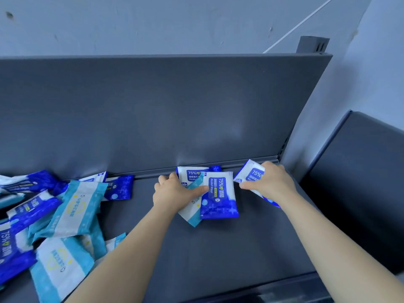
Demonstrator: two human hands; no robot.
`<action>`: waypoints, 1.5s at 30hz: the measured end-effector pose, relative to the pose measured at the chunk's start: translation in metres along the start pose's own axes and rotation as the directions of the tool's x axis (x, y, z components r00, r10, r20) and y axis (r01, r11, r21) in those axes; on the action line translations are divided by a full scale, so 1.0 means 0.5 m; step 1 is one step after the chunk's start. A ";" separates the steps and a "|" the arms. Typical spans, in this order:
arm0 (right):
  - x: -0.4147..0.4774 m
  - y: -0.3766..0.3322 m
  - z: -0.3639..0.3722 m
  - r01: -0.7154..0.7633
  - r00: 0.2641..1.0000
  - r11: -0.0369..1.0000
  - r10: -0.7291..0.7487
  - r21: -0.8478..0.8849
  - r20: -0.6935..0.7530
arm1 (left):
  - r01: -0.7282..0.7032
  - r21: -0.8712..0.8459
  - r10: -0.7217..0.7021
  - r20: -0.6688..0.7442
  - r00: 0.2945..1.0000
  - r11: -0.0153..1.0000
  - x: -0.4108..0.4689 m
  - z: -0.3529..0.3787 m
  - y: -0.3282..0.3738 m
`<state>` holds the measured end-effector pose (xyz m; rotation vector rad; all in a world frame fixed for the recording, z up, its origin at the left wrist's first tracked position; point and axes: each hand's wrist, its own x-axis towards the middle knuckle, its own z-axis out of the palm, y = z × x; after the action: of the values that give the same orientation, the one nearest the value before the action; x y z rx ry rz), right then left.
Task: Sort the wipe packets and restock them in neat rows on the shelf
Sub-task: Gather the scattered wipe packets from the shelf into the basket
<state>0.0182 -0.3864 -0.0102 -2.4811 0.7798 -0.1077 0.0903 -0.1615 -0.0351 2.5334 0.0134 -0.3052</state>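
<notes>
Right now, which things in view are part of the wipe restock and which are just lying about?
Job:
left hand, holding a teal packet
right hand, gripping a blue alcohol-wipe packet
front blue packet by the left thumb
rear blue packet at the back panel
unsorted pile at left
shelf

Lying about:
wall
white cable
dark panel at right

Background's a pale grey-blue wall (175, 22), kinda scuffed, with a dark mark (9, 15) up in the top left. A thin white cord (301, 22) runs diagonally across it to a slotted dark metal post (312, 44). Off right sits another dark grey panel (367, 171).
</notes>
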 end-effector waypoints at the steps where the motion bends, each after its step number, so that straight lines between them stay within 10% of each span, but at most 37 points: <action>1: -0.001 -0.001 -0.003 -0.007 0.999 0.992 0.003 0.126 0.032 | 0.014 0.037 -0.014 0.001 1.000 0.999 0.000 -0.003 0.004; 6: -0.020 -0.032 0.031 -0.098 0.969 0.923 0.003 0.373 0.247 | 0.024 0.117 -0.027 0.028 0.999 0.993 -0.003 -0.014 0.027; 17: -0.035 -0.051 0.073 -0.129 0.955 0.815 -0.051 0.565 0.292 | 0.058 -0.639 0.200 0.324 0.925 0.767 -0.014 0.000 0.020; 30: -0.137 -0.041 0.070 -0.155 0.978 0.399 -0.066 0.904 0.197 | -0.187 -0.779 0.495 0.176 0.851 0.599 -0.048 -0.021 0.025; 36: -0.287 -0.051 0.019 -0.006 0.986 0.400 0.155 0.916 -0.061 | -0.235 -0.825 0.678 0.224 0.700 0.515 -0.140 -0.049 0.038; 45: -0.716 0.018 -0.006 0.075 0.769 0.459 0.539 0.885 -0.345 | -0.248 -0.802 0.836 0.495 0.235 0.544 -0.423 0.013 0.014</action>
<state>-0.2845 -0.1965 0.0165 -1.2702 0.9918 -0.9782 -0.1166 -0.1588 0.0103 1.3062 -1.0932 -1.0507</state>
